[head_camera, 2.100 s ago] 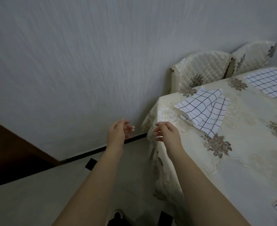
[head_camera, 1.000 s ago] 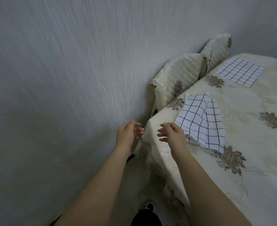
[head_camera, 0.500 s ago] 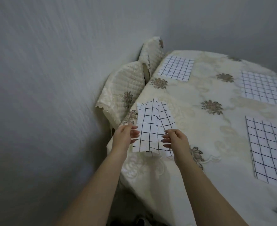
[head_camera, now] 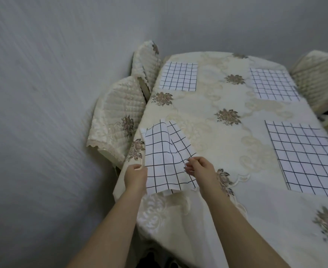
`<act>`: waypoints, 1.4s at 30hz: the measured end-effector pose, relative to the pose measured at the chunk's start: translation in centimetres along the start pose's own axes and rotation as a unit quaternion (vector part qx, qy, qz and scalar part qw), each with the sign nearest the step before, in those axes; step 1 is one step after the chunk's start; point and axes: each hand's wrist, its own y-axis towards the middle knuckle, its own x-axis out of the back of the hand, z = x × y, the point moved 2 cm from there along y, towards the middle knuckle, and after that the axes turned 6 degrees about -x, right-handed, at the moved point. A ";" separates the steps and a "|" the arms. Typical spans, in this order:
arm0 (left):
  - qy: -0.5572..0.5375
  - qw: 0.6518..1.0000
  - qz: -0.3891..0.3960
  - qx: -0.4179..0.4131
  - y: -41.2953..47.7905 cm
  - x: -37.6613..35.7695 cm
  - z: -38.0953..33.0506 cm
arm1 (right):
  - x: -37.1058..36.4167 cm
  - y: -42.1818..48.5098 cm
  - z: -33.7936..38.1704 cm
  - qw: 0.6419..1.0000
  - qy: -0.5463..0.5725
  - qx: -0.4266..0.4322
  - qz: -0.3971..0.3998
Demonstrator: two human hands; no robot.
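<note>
white checked cloth (head_camera: 164, 161) pinched at either side edge between curled fingers of left hand (head_camera: 136, 177) and right hand (head_camera: 200, 172), cream tablecloth (head_camera: 207, 144) just beyond fingertips.

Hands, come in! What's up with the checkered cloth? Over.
Left hand and right hand pinch opposite edges. Checked cloth rumpled at table corner. Three other cloths flat, well apart.
</note>
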 end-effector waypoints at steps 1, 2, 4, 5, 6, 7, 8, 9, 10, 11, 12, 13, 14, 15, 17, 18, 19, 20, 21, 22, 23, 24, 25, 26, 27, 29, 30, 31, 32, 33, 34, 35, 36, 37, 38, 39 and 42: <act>0.014 1.000 0.017 0.016 0.3 0.0 0.5 | -0.5 0.1 0.0 1.000 -0.013 0.001 0.005; 0.023 0.999 0.028 0.029 0.5 0.0 0.9 | -1.1 0.2 0.1 0.999 -0.033 0.003 0.014; 0.016 0.998 0.046 0.048 1.2 0.0 1.8 | -2.2 0.1 0.2 0.995 -0.092 0.011 0.046; 0.011 0.997 0.058 0.053 1.4 0.0 1.9 | -2.7 -0.2 0.4 0.989 -0.126 0.018 0.070; 0.000 0.996 0.066 0.054 1.8 0.0 2.1 | -3.3 -0.6 0.4 0.982 -0.159 0.023 0.095; -0.014 0.996 0.071 0.054 2.0 0.1 1.9 | -3.8 -0.9 0.4 0.975 -0.187 0.028 0.120; -0.031 0.996 0.074 0.049 2.0 0.2 1.4 | -4.3 -1.1 0.4 0.966 -0.212 0.030 0.143; -0.048 0.995 0.079 0.044 1.9 0.3 0.8 | -4.7 -1.3 0.4 0.956 -0.240 0.033 0.165; -0.062 0.994 0.083 0.036 1.9 0.3 0.2 | -5.1 -1.5 0.4 0.943 -0.274 0.040 0.186; -0.069 0.993 0.089 0.031 1.9 0.4 -0.4 | -5.4 -1.7 0.4 0.925 -0.315 0.052 0.204; -0.079 0.992 0.097 0.022 2.0 0.4 -1.0 | -5.7 -1.8 0.4 0.908 -0.353 0.061 0.219; -0.090 0.990 0.107 0.012 2.0 0.4 -1.6 | -6.1 -2.0 0.5 0.893 -0.380 0.068 0.232; -0.104 0.988 0.118 0.001 2.2 0.3 -2.2 | -6.5 -2.2 0.6 0.884 -0.395 0.077 0.237; -0.115 0.985 0.130 -0.009 2.1 0.1 -2.8 | -6.8 -2.4 0.8 0.880 -0.404 0.092 0.230; -0.134 0.978 0.153 -0.034 2.1 -0.3 -3.9 | -7.3 -2.3 1.2 0.885 -0.408 0.140 0.173; -0.145 0.974 0.165 -0.047 2.0 -0.5 -4.4 | -7.4 -2.2 1.5 0.892 -0.401 0.161 0.130; -0.148 0.972 0.174 -0.062 2.0 -0.6 -4.9 | -7.3 -1.9 1.7 0.900 -0.390 0.173 0.084; -0.150 0.970 0.177 -0.078 1.9 -0.7 -5.4 | -7.1 -1.7 2.0 0.908 -0.376 0.179 0.045; -0.151 0.969 0.174 -0.087 2.0 -0.7 -5.7 | -6.7 -1.4 2.4 0.916 -0.360 0.179 0.010; -0.156 0.969 0.167 -0.091 2.3 -0.7 -5.8 | -6.3 -1.1 2.7 0.924 -0.339 0.174 -0.019; -0.162 0.970 0.156 -0.090 2.6 -0.6 -5.8 | -5.8 -0.7 3.2 0.935 -0.311 0.166 -0.045; -0.169 0.971 0.146 -0.086 3.0 -0.6 -5.6 | -5.2 -0.4 3.6 0.946 -0.277 0.154 -0.066; -0.170 0.972 0.139 -0.080 3.4 -0.6 -5.3 | -4.6 -0.1 4.1 0.957 -0.240 0.142 -0.085; -0.169 0.974 0.132 -0.074 3.7 -0.6 -4.9 | -4.0 0.3 4.5 0.966 -0.202 0.129 -0.103; -0.165 0.976 0.125 -0.066 3.9 -0.6 -4.4 | -3.4 0.5 4.9 0.973 -0.161 0.115 -0.118; -0.147 0.981 0.111 -0.054 4.4 -0.9 -3.5 | -2.1 0.8 5.7 0.981 -0.081 0.098 -0.143; -0.139 0.983 0.108 -0.050 4.5 -1.2 -3.2 | -1.4 0.9 6.0 0.983 -0.048 0.090 -0.155; -0.134 0.984 0.107 -0.044 4.5 -1.5 -2.9 | -0.7 1.0 6.2 0.982 -0.022 0.078 -0.170; -0.129 0.985 0.107 -0.038 4.6 -1.8 -2.6 | 0.1 1.0 6.4 0.981 -0.001 0.065 -0.184; -0.122 0.986 0.107 -0.033 4.6 -2.2 -2.4 | 0.8 1.0 6.5 0.979 0.019 0.054 -0.193; -0.116 0.987 0.108 -0.030 4.6 -2.6 -2.2 | 1.6 1.0 6.7 0.978 0.039 0.046 -0.200; -0.108 0.987 0.112 -0.026 4.5 -3.1 -2.1 | 2.4 1.0 6.7 0.976 0.060 0.041 -0.207; -0.103 0.987 0.118 -0.023 4.5 -3.6 -2.0 | 3.2 0.9 6.8 0.973 0.078 0.039 -0.215; -0.101 0.987 0.126 -0.020 4.4 -4.1 -2.0 | 3.9 0.8 6.9 0.969 0.094 0.041 -0.224; -0.100 0.985 0.136 -0.019 4.3 -4.6 -2.0 | 4.8 0.8 7.0 0.965 0.104 0.044 -0.236; -0.097 0.984 0.146 -0.018 4.2 -5.1 -2.0 | 5.6 0.8 7.0 0.961 0.112 0.047 -0.250; -0.093 0.982 0.166 -0.019 3.6 -6.7 -2.2 | 8.2 0.5 6.9 0.945 0.136 0.046 -0.295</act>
